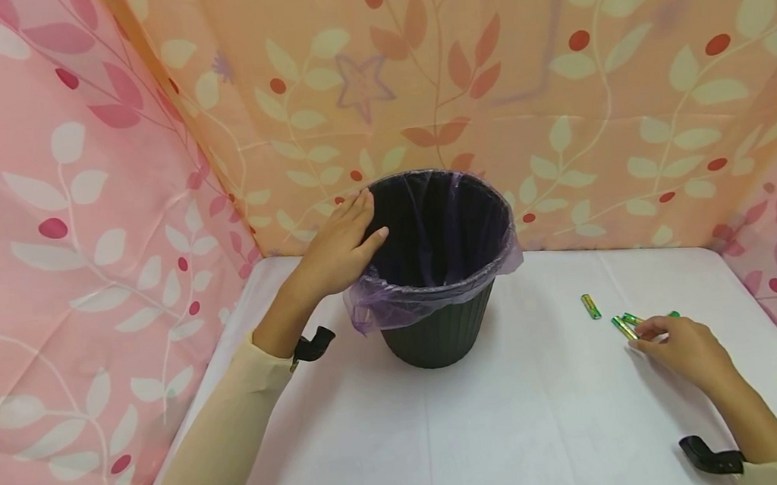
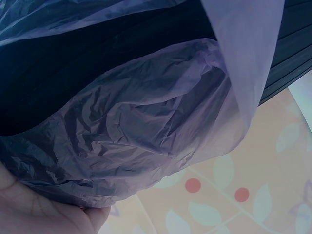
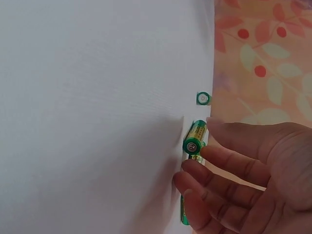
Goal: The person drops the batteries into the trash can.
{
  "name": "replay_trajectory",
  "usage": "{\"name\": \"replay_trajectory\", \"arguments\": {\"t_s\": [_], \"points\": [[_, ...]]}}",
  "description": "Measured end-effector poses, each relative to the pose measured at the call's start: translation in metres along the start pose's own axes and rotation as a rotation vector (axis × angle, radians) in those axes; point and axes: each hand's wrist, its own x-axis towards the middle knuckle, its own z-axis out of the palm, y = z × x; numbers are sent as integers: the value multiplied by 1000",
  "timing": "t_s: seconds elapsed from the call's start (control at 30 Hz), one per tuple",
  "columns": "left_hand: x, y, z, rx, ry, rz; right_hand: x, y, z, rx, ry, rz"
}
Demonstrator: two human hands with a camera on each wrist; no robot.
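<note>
A dark ribbed trash bin (image 1: 437, 337) stands upright on the white table. Its purple plastic liner (image 1: 393, 307) is folded over the rim. My left hand (image 1: 344, 246) rests at the bin's left rim with its fingers extended; in the left wrist view, part of that hand (image 2: 44, 214) shows beside the crumpled liner. At the right, my right hand (image 1: 687, 348) reaches down to a green-and-gold battery (image 1: 624, 328). Thumb and index fingertips are beside this battery (image 3: 196, 136), which lies on the table. Another battery (image 1: 633, 319) is just behind it, partly hidden.
A separate battery (image 1: 591, 306) lies nearer the bin. One more battery (image 1: 673, 314) peeks out behind my right hand. The white tablecloth (image 1: 486, 433) reaches back to floral curtains (image 1: 529, 109), which also hang at both sides.
</note>
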Motion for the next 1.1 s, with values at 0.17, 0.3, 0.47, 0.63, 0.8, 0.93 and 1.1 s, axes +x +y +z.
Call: {"name": "replay_trajectory", "arguments": {"t_s": [0.17,0.3,0.47,0.63,0.8,0.93,1.1], "points": [[1,-1,0,0,0,-1,2,-2,1,-2,-1,9],[1,-1,0,-4,-2,-4,3,-2,1,-10,5,30],[1,-1,0,1,-8,-8,5,-2,1,-17,6,48],[1,-1,0,3,-9,-5,7,-1,2,-23,6,69],[0,-2,0,4,-13,-4,9,-3,4,-26,9,96],[0,-2,1,6,-6,-3,10,-4,5,-32,16,107],[0,-1,0,1,-3,-4,11,-1,6,-48,27,108]]}}
